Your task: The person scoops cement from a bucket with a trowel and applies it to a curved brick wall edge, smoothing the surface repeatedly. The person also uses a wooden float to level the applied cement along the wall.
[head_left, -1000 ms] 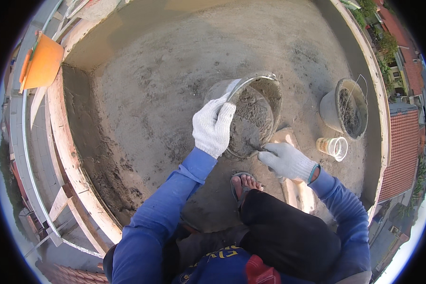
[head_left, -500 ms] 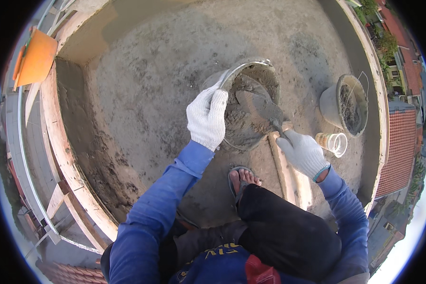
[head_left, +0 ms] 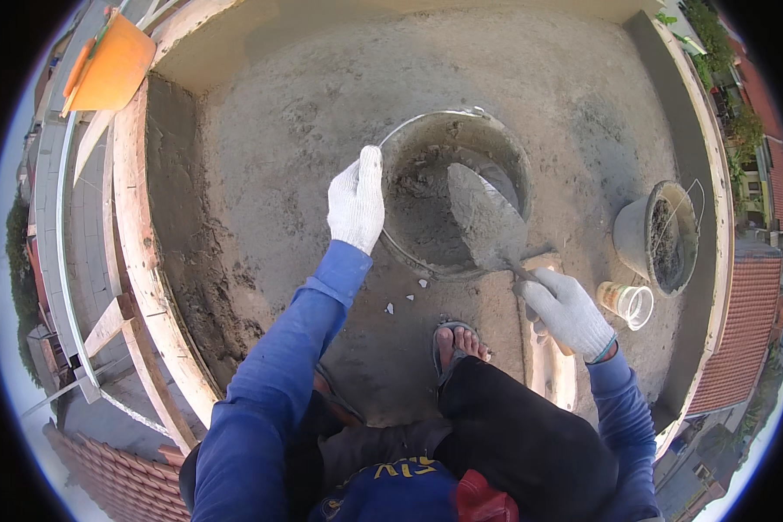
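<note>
A round grey bucket [head_left: 518,152] stands on the rough floor in front of me, with wet grey mortar [head_left: 418,204] inside. My left hand [head_left: 357,200], in a white knitted glove, is closed at the bucket's left rim, its fingertips partly hidden. In my gloved right hand [head_left: 568,313] is a trowel [head_left: 487,217], gripped by the handle. Its broad, mortar-smeared blade points up and left over the near right part of the bucket.
Right of the bucket stand a second bucket [head_left: 635,233] and a clear plastic cup [head_left: 618,300]. A wooden board [head_left: 544,370] lies by my right foot. Timber-edged low walls [head_left: 135,217] surround the floor; an orange container [head_left: 113,65] sits at the far left corner.
The bucket has gone from tilted to more upright. The trowel blade has risen out of the mortar, turning its coated face up. My left hand has shifted slightly left along with the rim.
</note>
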Action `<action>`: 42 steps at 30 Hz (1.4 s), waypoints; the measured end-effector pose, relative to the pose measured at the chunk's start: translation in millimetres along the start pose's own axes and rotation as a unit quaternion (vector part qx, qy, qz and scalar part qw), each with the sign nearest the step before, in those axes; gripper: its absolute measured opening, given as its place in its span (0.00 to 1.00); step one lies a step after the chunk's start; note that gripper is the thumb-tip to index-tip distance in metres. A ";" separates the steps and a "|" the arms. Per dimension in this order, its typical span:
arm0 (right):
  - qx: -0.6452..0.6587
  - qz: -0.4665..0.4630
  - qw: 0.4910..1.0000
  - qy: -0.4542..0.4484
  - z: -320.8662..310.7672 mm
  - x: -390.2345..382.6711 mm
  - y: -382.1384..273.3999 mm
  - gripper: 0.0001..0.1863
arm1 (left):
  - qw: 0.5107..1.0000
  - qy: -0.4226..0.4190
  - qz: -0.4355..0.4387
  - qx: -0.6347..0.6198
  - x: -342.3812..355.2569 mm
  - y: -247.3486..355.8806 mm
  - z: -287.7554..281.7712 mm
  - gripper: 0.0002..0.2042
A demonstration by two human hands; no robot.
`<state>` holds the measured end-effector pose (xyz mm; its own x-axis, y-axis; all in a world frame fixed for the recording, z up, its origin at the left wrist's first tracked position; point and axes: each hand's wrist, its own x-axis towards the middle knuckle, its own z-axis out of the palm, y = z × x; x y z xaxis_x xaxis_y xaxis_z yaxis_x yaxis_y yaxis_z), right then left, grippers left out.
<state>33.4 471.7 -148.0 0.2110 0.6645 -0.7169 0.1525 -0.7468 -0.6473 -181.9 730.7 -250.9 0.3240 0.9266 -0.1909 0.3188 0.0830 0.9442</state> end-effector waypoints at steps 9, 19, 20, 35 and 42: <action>0.127 -0.109 0.985 -0.035 31.0 54.3 -15.8 0.15 | 0.925 -0.137 -0.070 0.348 -36.8 24.5 -129.9 0.35; 0.173 -0.100 0.941 -0.274 127.7 91.6 -86.9 0.15 | 0.701 -0.168 -0.340 0.604 -239.8 55.6 -354.5 0.27; 0.169 -0.086 0.940 -0.284 138.7 90.1 -93.3 0.16 | 0.707 -0.125 -0.310 0.623 -255.8 52.5 -378.8 0.27; 0.155 0.002 0.941 -0.300 243.4 40.2 -218.2 0.17 | 0.708 -0.162 -0.153 0.670 -256.2 -59.3 -482.1 0.63; 0.337 -0.085 0.927 -0.141 357.3 36.5 -222.7 0.15 | 0.769 -0.184 -0.136 0.597 -252.4 -85.4 -497.0 0.65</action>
<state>-337.8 672.0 -122.5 -0.0356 0.8230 -0.5669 -0.4973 -0.5066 -0.7043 -733.6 672.1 -149.9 0.2607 0.7502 -0.6077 0.9389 -0.3434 -0.0211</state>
